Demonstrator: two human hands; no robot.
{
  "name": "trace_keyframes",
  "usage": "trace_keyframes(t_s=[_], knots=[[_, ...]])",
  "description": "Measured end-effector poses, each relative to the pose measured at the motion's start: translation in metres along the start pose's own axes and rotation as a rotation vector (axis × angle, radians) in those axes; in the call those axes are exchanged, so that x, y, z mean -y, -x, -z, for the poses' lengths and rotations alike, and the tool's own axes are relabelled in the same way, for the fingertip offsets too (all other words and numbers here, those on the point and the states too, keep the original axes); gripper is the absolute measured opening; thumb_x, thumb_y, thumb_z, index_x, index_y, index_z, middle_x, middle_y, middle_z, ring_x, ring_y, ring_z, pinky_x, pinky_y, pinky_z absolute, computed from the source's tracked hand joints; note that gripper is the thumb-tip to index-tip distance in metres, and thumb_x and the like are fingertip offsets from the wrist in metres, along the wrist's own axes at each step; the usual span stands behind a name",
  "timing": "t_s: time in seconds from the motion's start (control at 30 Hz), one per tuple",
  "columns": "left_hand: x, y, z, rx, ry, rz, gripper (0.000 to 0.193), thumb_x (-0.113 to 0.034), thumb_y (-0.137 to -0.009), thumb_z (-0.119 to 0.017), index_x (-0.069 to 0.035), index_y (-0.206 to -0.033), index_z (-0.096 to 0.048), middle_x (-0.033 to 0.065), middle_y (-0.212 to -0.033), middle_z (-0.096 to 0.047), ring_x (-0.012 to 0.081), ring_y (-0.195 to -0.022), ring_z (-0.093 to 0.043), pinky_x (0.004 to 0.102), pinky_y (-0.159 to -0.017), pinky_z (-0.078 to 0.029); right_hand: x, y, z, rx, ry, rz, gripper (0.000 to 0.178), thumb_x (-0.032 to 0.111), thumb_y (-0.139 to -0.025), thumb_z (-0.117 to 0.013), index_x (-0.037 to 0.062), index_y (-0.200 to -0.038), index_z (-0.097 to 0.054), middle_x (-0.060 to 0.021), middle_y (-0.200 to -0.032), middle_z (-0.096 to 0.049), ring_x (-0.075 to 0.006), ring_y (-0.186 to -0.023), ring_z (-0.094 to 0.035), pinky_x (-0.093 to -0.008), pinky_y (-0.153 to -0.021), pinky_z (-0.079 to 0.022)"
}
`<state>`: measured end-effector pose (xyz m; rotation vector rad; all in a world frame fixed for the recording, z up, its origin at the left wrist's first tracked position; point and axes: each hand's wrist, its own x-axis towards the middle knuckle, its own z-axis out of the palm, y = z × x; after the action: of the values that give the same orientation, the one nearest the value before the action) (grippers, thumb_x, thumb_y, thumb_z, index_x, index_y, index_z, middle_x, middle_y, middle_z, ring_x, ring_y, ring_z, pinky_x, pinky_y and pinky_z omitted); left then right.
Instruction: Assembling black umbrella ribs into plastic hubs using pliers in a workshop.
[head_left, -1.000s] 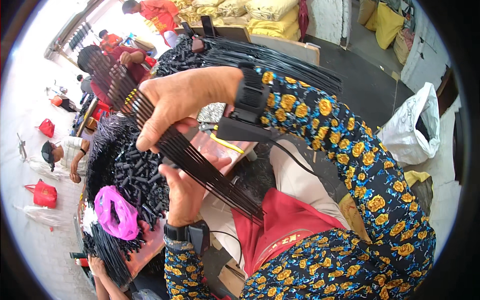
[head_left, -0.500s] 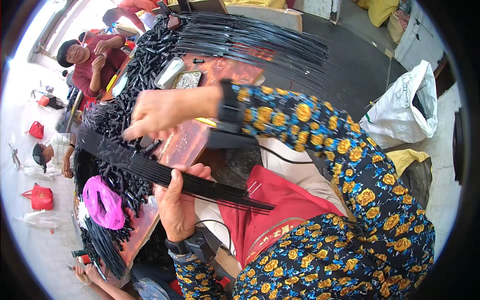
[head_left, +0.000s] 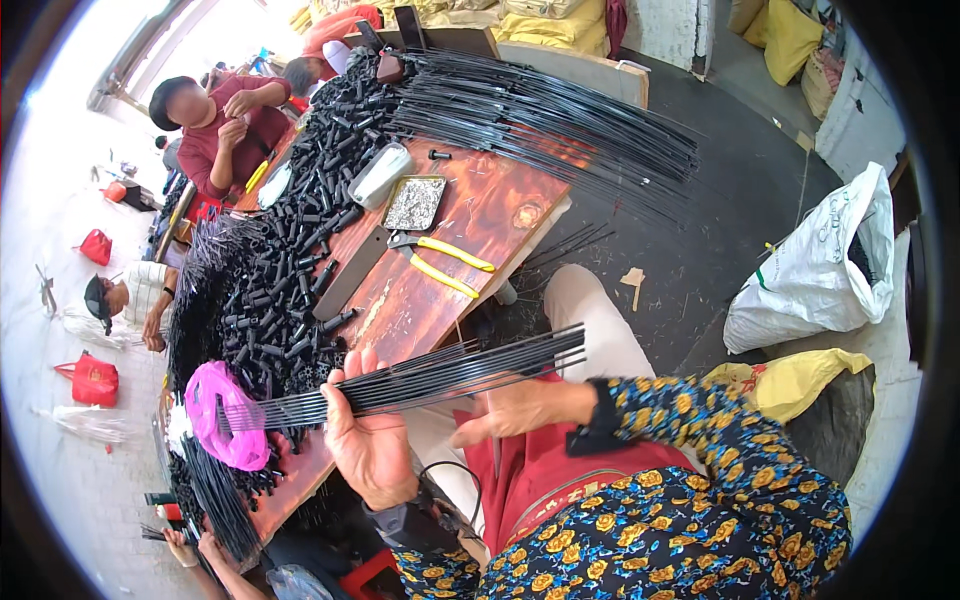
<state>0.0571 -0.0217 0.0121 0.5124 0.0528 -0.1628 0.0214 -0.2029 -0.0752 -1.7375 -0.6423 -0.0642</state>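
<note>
Fingers: the left hand's (head_left: 375,440) curl beneath a bundle of black rods (head_left: 455,378), thumb against its near side, holding it; the right hand's (head_left: 520,408) are blurred, their grip impossible to tell.
Bundle: across the left palm, reaching past the tabletop's (head_left: 500,195) near edge, long axis running left to right, slightly higher rightward.
Nearer hand: the left, under the bundle; the right sits just below its right half, contact unclear.
Left tips: in front of a pink bag (head_left: 245,452), toward the tabletop's left end, which crowds that side.
Near edge: yellow-handled pliers (head_left: 452,254) beside a flat metal blade (head_left: 352,278).
Farther: heaped black tubes (head_left: 290,260).
</note>
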Motion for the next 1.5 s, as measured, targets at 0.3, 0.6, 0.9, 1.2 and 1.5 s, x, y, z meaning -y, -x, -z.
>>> trace_keyframes(t_s=[0.3, 0.6, 0.9, 1.2, 1.5], knots=[[0.035, 0.012, 0.011, -0.018, 0.035, -0.002, 0.022, -0.016, -0.098, -0.054, 0.0, -0.112, -0.055, 0.0206, -0.127, -0.057, 0.033, -0.125, -0.051, 0.0485, -0.11, -0.04, 0.022, -0.047, -0.025, -0.498, -0.491, -0.069, 0.063, 0.04, -0.097, -0.056, 0.0012, -0.143, -0.04, -0.0115, -0.139, -0.045, -0.0178, -0.123, -0.045, -0.0341, -0.107, -0.034], [0.048, 0.017, 0.014, -0.003, 0.076, 0.06, 0.025, -0.019, -0.097, -0.057, 0.001, -0.112, -0.058, 0.0181, -0.117, -0.063, 0.028, -0.114, -0.058, 0.0442, -0.106, -0.043, 0.022, -0.046, -0.024, -0.603, -0.67, -0.115, 0.035, 0.029, -0.099, -0.055, -0.0007, -0.114, -0.065, -0.0076, -0.102, -0.067, -0.0131, -0.094, -0.06, -0.0291, -0.086, -0.048], [0.069, 0.028, -0.024, -0.112, -0.311, 0.164, 0.056, -0.055, -0.092, -0.055, -0.009, -0.125, -0.054, 0.0106, -0.116, -0.059, 0.0226, -0.11, -0.053, 0.0403, -0.092, -0.043, 0.044, -0.056, 0.048, -0.554, 0.05, 0.18, 0.025, 0.026, -0.095, -0.06, 0.0025, -0.092, -0.068, -0.0035, -0.082, -0.067, -0.0122, -0.079, -0.064, -0.0269, -0.07, -0.05], [0.014, 0.052, -0.02, 0.156, -0.996, 0.125, 0.027, -0.02, -0.097, -0.055, 0.005, -0.101, -0.065, 0.0187, -0.084, -0.071, 0.0261, -0.075, -0.07, 0.0364, -0.074, -0.055, 0.088, -0.09, 0.183, -0.038, -0.033, -0.036, 0.022, 0.023, -0.088, -0.068, 0.0015, -0.092, -0.069, -0.0025, -0.081, -0.068, -0.0085, -0.07, -0.063, -0.0236, -0.054, -0.049], [-0.028, 0.024, -0.034, -0.086, -1.017, -0.272, 0.034, -0.021, -0.1, -0.052, 0.005, -0.12, -0.059, 0.0174, -0.104, -0.069, 0.0241, -0.094, -0.068, 0.0353, -0.087, -0.053, 0.033, -0.122, 0.104, 0.577, -0.154, -0.028, 0.034, 0.029, -0.079, -0.074, 0.001, -0.094, -0.061, -0.0057, -0.073, -0.064, -0.0144, -0.064, -0.063, -0.0294, -0.054, -0.049]])
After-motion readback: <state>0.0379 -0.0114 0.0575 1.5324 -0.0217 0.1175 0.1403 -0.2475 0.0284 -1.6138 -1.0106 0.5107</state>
